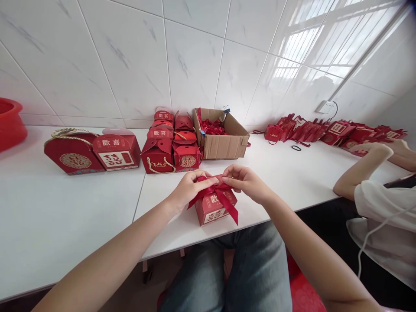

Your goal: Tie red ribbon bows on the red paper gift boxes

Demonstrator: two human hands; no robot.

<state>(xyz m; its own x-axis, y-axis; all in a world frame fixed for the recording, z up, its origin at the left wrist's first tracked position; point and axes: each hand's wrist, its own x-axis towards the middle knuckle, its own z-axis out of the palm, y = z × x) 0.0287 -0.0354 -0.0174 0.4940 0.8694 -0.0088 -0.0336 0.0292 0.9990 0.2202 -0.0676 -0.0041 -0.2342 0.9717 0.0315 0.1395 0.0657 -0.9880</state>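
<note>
"Where was the box being worked on?"

"The small red box [212, 207] stood upright on the white desk [97, 216], near the front edge, right before the seated person's lap. A red ribbon [230, 210] lay across its top, one tail hanging down over the printed front."

"And the left hand [190, 188]?"

"It pinched the ribbon at the top of the box, thumb laid over it and fingers curled behind. Whether it gripped the top flap as well, I couldn't tell."

"The right hand [248, 184]?"

"That pinched too, thumb and forefinger meeting on the ribbon opposite the left thumb, the other fingers bent."

"What stood behind them?"

"An open cardboard carton [224, 148] toward the desk's back edge, holding a heap of loose red ribbons [212, 127]. Just left of it was a cluster of red boxes [159, 149], and further toward the left end a rope-handled box [78, 158] sat beside a box with a white label [118, 151]."

"Anything on the other side?"

"Red packages [302, 130] lined the back edge toward the right end, with a black ring [296, 147] in front of them. A co-worker's forearm [360, 169] leaned over the front edge there."
</note>
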